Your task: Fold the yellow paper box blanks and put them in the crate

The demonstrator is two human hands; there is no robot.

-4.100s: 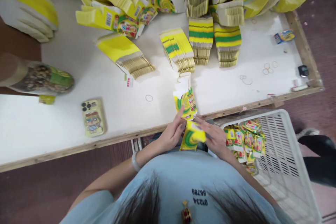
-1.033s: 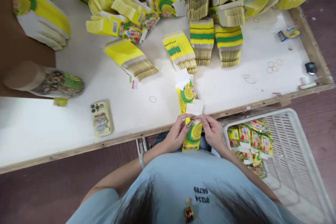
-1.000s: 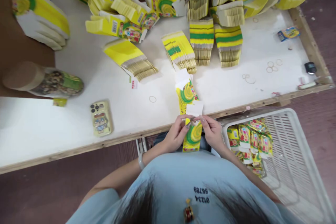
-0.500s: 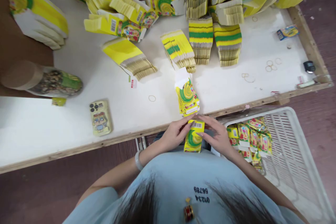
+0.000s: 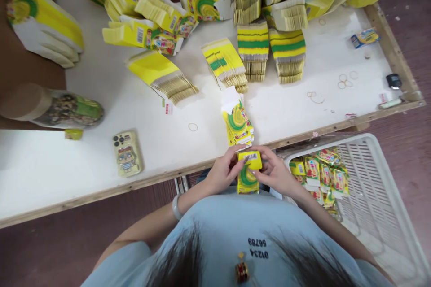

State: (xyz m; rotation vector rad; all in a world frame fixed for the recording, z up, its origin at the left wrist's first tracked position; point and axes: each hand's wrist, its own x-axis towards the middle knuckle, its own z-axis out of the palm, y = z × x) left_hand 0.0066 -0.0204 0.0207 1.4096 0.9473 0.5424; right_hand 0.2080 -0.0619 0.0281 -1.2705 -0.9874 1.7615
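Between my two hands, just off the table's front edge, is a small yellow and green carton (image 5: pixel 248 178) with a barcode panel at its far end. My left hand (image 5: pixel 225 169) grips its left side, with the thumb on the front. From the right, my right hand (image 5: pixel 273 171) holds it, thumb pressed near the middle and fingers curled around the far corner. Just beyond my fingertips lies a loose pile of flat cartons (image 5: pixel 238 119), the top one with a white flap. Behind that pile rests a fanned stack of cartons (image 5: pixel 226 63).
More carton stacks (image 5: pixel 253 47) line the back of the table (image 5: pixel 161 139). A phone (image 5: pixel 127 154) and a lidded jar (image 5: pixel 67 107) are on the left. Rubber bands (image 5: pixel 342 81) and a small blue box (image 5: pixel 365 38) lie right. A white basket (image 5: pixel 377 179) holding filled packs stands below, right.
The carton's barcode end now looks bent over as a flap, with a crease below it. My right fingers have curled in around that end. The view has shifted slightly.
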